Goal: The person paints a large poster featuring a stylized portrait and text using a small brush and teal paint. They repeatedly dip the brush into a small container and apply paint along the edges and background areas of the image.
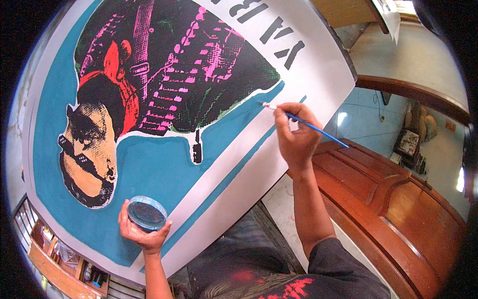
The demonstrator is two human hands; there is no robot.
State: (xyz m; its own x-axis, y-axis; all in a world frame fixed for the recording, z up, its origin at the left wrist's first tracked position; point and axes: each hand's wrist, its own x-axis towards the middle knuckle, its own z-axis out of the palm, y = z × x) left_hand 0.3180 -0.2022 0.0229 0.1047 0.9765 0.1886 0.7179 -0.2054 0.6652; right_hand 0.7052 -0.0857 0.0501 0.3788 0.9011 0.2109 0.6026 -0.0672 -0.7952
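Note:
My right hand [298, 130] is closed around a thin paintbrush [321, 131] with a blue handle. Its tip meets the teal band of a large painted board [239, 194], near the board's right side. In my left hand [144, 236] rests a round shallow dish [147, 213] with a bluish rim and dark inside, held over the lower teal area. The board carries an upside-down painted figure [92, 154] with a red bandana, dark clothing and pink details. White stripes run diagonally beside the teal, and dark block letters [279, 35] stand along the upper right.
A brown panelled wooden door [393, 209] lies at the right, close to my right forearm. Below the board at the lower left stands a wooden drawer or box [59, 264] with small items. Blue tiles [363, 117] and a wooden beam [413, 92] show at the far right.

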